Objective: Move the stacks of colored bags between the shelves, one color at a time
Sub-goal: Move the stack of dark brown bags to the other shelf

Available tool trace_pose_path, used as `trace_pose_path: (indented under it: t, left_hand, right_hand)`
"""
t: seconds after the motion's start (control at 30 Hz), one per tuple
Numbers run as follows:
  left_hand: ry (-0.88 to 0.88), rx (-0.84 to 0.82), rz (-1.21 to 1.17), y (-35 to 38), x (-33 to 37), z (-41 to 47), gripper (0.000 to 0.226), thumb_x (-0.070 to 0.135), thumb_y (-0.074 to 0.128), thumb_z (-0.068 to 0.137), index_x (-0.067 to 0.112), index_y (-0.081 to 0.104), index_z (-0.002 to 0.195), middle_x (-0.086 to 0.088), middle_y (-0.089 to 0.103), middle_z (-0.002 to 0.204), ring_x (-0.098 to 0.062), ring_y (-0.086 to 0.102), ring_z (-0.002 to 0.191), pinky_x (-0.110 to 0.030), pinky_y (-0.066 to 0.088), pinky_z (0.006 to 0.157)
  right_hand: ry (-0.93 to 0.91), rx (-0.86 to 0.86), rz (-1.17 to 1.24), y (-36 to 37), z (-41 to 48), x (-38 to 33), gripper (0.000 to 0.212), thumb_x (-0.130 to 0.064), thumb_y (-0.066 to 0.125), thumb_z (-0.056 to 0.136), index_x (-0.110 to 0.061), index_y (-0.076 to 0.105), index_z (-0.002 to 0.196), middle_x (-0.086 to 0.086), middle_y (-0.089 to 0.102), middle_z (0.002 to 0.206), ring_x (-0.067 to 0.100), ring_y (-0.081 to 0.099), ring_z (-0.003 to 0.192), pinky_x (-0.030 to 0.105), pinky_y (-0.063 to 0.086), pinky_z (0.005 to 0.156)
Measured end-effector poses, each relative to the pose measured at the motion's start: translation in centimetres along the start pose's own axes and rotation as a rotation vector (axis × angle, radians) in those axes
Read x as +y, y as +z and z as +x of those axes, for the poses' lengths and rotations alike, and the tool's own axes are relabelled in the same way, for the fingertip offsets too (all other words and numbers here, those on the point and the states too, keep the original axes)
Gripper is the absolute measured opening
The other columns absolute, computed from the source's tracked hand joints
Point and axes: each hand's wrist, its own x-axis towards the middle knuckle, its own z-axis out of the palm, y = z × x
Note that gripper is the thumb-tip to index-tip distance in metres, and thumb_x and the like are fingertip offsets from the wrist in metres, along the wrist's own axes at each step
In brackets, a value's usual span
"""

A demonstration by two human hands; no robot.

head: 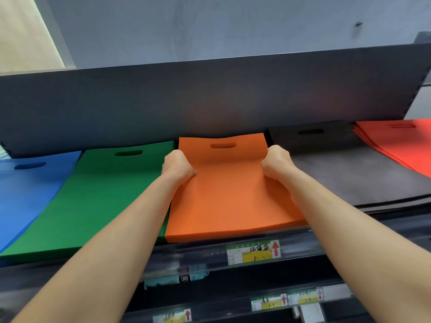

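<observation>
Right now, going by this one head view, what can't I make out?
Head view, hidden under the orange stack: fingertips of left hand and right hand.
Cut off by the frame's left and right edges: blue stack, red stack.
Blurred, too small: price label print.

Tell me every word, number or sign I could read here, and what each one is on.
"环保袋": handwritten on the price label on the shelf rail below the orange bags, beside a red up arrow.
That label's small print: too blurred to read.
Lower labels: red arrows show, text blurred.
Black tag on the lower shelf: white mark, unreadable.
The orange bags show no print.
</observation>
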Motion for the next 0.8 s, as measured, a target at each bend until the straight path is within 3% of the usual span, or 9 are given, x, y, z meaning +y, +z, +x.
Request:
trace_pose_path:
  t: [0.17, 0.23, 0.33, 0.4, 0.47, 0.53, 0.63, 0.73, 0.8]
  left_hand:
    - [0.081, 0.085, 0.116, -0.2, 0.5, -0.3, 0.030, -0.004, 0.060, 0.080, 0.006, 0.038, 0.062, -0.015, 0.055, 0.085, -0.033, 0.057, 0.082, -0.032, 0.041, 0.061]
    - [0.136, 0.130, 0.123, -0.4, 1.2, -0.6, 0.023, -0.004, 0.055, 0.081, 0.005, 0.039, 0.068, -0.018, 0.058, 0.093, -0.036, 0.057, 0.092, -0.034, 0.040, 0.063]
    - [0.228, 0.147, 0.088, -0.6, 3.2, -1.3, 0.012, 0.001, 0.054, 0.083, 0.010, 0.046, 0.082, -0.014, 0.059, 0.106, -0.033, 0.055, 0.098, -0.033, 0.038, 0.067]
    - [0.305, 0.092, 0.015, -0.5, 4.8, -1.9, 0.022, 0.005, 0.056, 0.084, 0.019, 0.044, 0.072, -0.010, 0.058, 0.101, -0.028, 0.055, 0.092, -0.032, 0.042, 0.069]
    - [0.379, -0.002, -0.089, -0.1, 6.4, -2.7, 0.033, 0.009, 0.059, 0.083, 0.025, 0.036, 0.066, -0.006, 0.054, 0.090, -0.026, 0.054, 0.082, -0.036, 0.049, 0.075]
    - [0.437, -0.098, -0.196, 0.8, 8.0, -3.5, 0.022, 0.011, 0.061, 0.082, 0.023, 0.044, 0.076, -0.004, 0.053, 0.087, -0.025, 0.054, 0.076, -0.040, 0.053, 0.080]
    - [0.511, -0.220, -0.258, 2.4, 10.3, -5.3, 0.012, 0.015, 0.064, 0.083, 0.018, 0.054, 0.087, -0.006, 0.057, 0.087, -0.022, 0.055, 0.073, -0.035, 0.051, 0.070]
    - [0.517, -0.306, -0.257, 4.0, 12.1, -6.9, 0.017, 0.019, 0.063, 0.084, 0.017, 0.062, 0.101, -0.005, 0.060, 0.092, -0.021, 0.051, 0.072, -0.025, 0.043, 0.061]
    - [0.513, -0.313, -0.206, 5.2, 13.5, -7.5, 0.012, 0.017, 0.062, 0.083, 0.022, 0.055, 0.091, -0.006, 0.053, 0.085, -0.021, 0.047, 0.072, -0.027, 0.040, 0.065]
  right_hand:
    - [-0.017, 0.091, -0.041, 0.0, -0.9, -0.1, 0.015, 0.007, 0.043, 0.081, -0.007, 0.049, 0.081, 0.016, 0.055, 0.109, 0.035, 0.053, 0.102, 0.036, 0.044, 0.074]
    - [-0.051, 0.120, -0.043, -0.7, -1.2, -0.3, 0.017, 0.007, 0.043, 0.080, -0.005, 0.053, 0.082, 0.015, 0.056, 0.104, 0.033, 0.054, 0.095, 0.033, 0.042, 0.070]
    - [-0.120, 0.173, -0.008, -2.0, -1.8, -0.5, 0.031, 0.004, 0.046, 0.082, 0.001, 0.060, 0.109, 0.014, 0.060, 0.112, 0.032, 0.056, 0.102, 0.035, 0.049, 0.081]
    - [-0.125, 0.194, 0.021, -2.7, -2.3, -0.1, 0.033, 0.001, 0.048, 0.083, 0.002, 0.058, 0.115, 0.014, 0.060, 0.116, 0.033, 0.056, 0.109, 0.041, 0.050, 0.089]
    - [-0.125, 0.220, 0.042, -3.5, -2.6, 0.7, 0.017, -0.001, 0.047, 0.082, -0.002, 0.062, 0.091, 0.012, 0.061, 0.094, 0.037, 0.057, 0.091, 0.037, 0.050, 0.073]
    - [-0.107, 0.249, 0.038, -4.6, -3.1, 1.8, 0.012, -0.002, 0.047, 0.080, -0.004, 0.058, 0.076, 0.011, 0.058, 0.081, 0.039, 0.052, 0.081, 0.034, 0.045, 0.064]
    - [-0.068, 0.280, 0.048, -6.1, -3.7, 3.9, 0.031, -0.007, 0.051, 0.084, 0.003, 0.060, 0.113, 0.017, 0.062, 0.116, 0.035, 0.055, 0.111, 0.039, 0.047, 0.093]
    - [-0.045, 0.266, 0.048, -7.4, -3.5, 6.4, 0.033, -0.011, 0.053, 0.086, 0.006, 0.057, 0.115, 0.019, 0.062, 0.116, 0.034, 0.055, 0.113, 0.042, 0.046, 0.095]
    - [-0.037, 0.232, 0.038, -8.2, -2.9, 8.0, 0.034, -0.013, 0.055, 0.087, 0.007, 0.058, 0.115, 0.020, 0.062, 0.116, 0.035, 0.055, 0.112, 0.041, 0.046, 0.095]
